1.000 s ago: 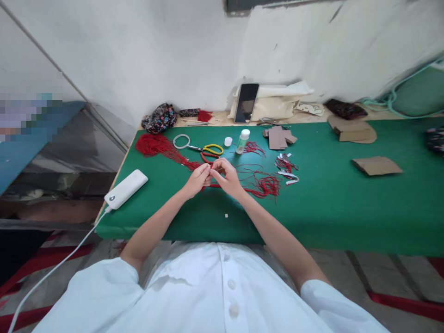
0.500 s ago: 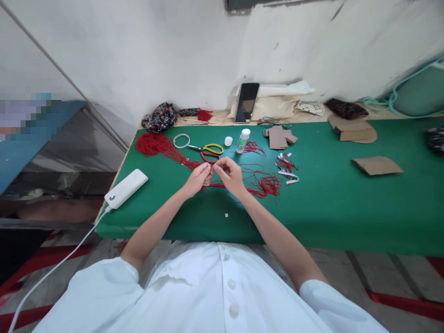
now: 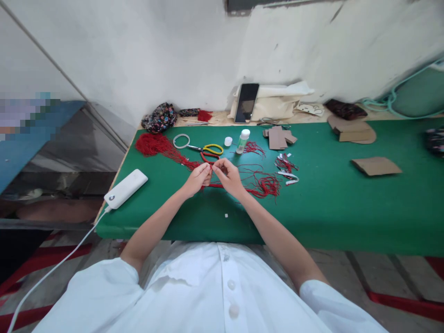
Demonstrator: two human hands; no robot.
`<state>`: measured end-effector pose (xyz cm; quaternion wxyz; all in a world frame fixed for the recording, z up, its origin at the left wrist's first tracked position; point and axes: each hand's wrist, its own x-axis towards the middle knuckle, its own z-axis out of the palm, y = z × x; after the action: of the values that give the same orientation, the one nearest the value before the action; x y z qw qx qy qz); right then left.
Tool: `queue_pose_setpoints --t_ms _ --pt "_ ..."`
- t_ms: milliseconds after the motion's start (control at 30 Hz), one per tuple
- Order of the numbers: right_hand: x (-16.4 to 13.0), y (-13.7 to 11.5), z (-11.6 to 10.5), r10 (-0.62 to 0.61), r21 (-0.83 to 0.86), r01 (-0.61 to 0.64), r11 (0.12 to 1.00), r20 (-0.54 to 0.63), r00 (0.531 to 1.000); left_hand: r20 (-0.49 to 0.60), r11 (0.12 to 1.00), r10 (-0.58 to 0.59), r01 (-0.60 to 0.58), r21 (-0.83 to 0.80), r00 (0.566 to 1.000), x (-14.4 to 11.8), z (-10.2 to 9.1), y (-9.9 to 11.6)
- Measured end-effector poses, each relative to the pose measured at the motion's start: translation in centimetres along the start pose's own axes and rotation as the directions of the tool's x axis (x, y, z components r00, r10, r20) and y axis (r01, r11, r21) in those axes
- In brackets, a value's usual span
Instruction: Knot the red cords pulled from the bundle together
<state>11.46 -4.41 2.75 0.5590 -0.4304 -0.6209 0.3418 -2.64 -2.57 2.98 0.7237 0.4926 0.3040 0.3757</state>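
Observation:
My left hand (image 3: 197,179) and my right hand (image 3: 229,176) meet fingertip to fingertip over the green table (image 3: 329,203), both pinching a red cord (image 3: 215,185) that runs between them. Loose red threads (image 3: 265,184) lie just right of my right hand. A thick bundle of red cord (image 3: 152,144) stretches from the far left toward my left hand. Yellow-handled scissors (image 3: 208,149) lie right behind my hands.
A white power bank (image 3: 126,188) with its cable sits at the left edge. Behind are a metal ring (image 3: 181,141), a small glue bottle (image 3: 243,141), a white cap (image 3: 228,141), cardboard pieces (image 3: 279,137), a phone (image 3: 246,102) leaning on a bag, and more cardboard (image 3: 376,165) at right.
My hands have stayed in place; only the fingers shifted slightly on the red cord, the right hand closing in a little toward the left.

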Motion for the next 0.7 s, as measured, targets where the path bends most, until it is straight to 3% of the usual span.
queue_pose_setpoints --t_ms 267,367,433,567,633,700 --pt "0.0 0.3 -0.1 0.065 0.063 -0.066 0.996 0.024 0.998 -0.006 1.000 0.012 -0.012 -0.027 1.000 0.1 -0.1 0.0" --pt "0.0 0.7 -0.2 0.109 0.078 -0.119 0.990 0.115 0.987 -0.018 0.994 0.075 -0.077 -0.078 0.997 0.1 -0.3 0.5" --pt "-0.2 0.8 -0.1 0.136 0.055 -0.156 0.986 0.261 0.956 -0.051 0.982 0.136 -0.142 -0.128 0.989 0.1 -0.5 1.1" --pt "-0.9 1.0 0.3 0.139 -0.008 -0.161 0.987 0.544 0.827 -0.166 0.948 0.211 -0.243 -0.204 0.963 -0.1 -0.9 2.6" --pt "-1.2 1.1 0.5 0.133 -0.032 -0.142 0.989 0.593 0.795 -0.192 0.939 0.215 -0.257 -0.228 0.958 -0.2 -1.0 3.0" --pt "-1.2 1.1 0.6 0.118 -0.076 -0.091 0.993 0.591 0.798 -0.200 0.935 0.208 -0.255 -0.247 0.957 -0.3 -1.1 3.2"
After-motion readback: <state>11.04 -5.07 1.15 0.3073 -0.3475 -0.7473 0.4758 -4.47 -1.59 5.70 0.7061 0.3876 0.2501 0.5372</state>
